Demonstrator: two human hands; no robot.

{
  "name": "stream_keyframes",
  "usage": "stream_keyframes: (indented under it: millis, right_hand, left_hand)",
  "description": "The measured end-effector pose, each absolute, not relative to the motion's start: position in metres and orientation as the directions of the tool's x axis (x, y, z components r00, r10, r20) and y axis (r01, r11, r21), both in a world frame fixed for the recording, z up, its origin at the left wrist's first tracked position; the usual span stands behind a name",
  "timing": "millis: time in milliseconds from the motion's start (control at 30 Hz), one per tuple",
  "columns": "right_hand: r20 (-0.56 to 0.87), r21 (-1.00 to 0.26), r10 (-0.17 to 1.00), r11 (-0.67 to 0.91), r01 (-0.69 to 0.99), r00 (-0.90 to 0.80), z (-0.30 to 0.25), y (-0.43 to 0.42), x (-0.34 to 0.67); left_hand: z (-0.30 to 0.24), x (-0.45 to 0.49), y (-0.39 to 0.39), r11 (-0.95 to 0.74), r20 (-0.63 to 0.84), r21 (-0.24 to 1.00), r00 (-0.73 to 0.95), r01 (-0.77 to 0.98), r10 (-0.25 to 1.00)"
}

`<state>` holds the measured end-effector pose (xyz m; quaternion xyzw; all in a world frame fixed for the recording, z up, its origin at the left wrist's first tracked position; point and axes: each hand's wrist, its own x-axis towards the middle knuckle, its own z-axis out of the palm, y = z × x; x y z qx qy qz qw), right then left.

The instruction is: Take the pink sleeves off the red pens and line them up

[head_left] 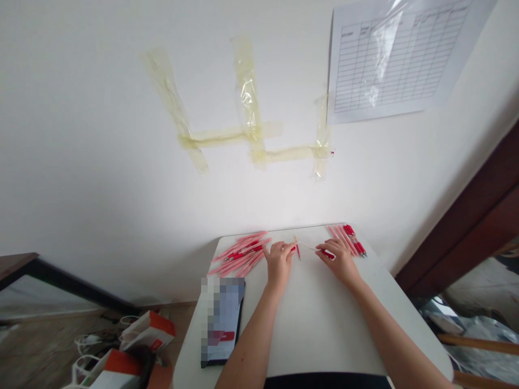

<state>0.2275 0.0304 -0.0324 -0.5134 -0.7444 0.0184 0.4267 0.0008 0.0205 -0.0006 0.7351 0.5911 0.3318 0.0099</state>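
Note:
My left hand (279,263) is over the far part of the white table (320,329), its fingers pinched on a small red pen part (292,248). My right hand (341,262) grips a red pen barrel (326,253) a little way to the right. A thin, pale strip reaches from the right fingers toward the left ones; its kind is too small to make out. Between the hands lies a slim pen refill (298,250), red at its near end. Left of my left hand is a loose pile of pink and red pens (239,258). More red pens (349,237) lie side by side beyond my right hand.
A phone (223,324), partly blurred out, lies at the table's left edge beside my left forearm. The white wall (243,200) stands right behind the table. Paper bags (148,330) are on the floor at left, and a wooden frame (466,227) rises at right.

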Motion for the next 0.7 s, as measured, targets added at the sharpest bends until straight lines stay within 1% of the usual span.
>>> stream_keyframes:
  millis: [167, 267, 533, 700]
  right_hand:
    - [0.599, -0.473, 0.791, 0.472, 0.744, -0.122, -0.026, 0.026, 0.227]
    - [0.596, -0.461, 0.792, 0.472, 0.752, -0.132, -0.023, 0.024, 0.226]
    - [0.601, -0.389, 0.783, 0.466, 0.795, -0.165, -0.023, 0.022, 0.224]
    - [0.589, -0.388, 0.789, 0.466, 0.795, -0.174, -0.021, 0.021, 0.224]
  left_hand:
    - [0.003, 0.0, 0.019, -0.305, 0.529, 0.408, 0.049, 0.86, 0.847]
    - [0.005, -0.001, 0.018, -0.329, 0.553, 0.398, 0.062, 0.856, 0.831]
    - [0.006, -0.001, 0.018, -0.332, 0.533, 0.37, 0.095, 0.868, 0.841]
    - [0.006, -0.002, 0.018, -0.354, 0.518, 0.339, 0.141, 0.872, 0.844]
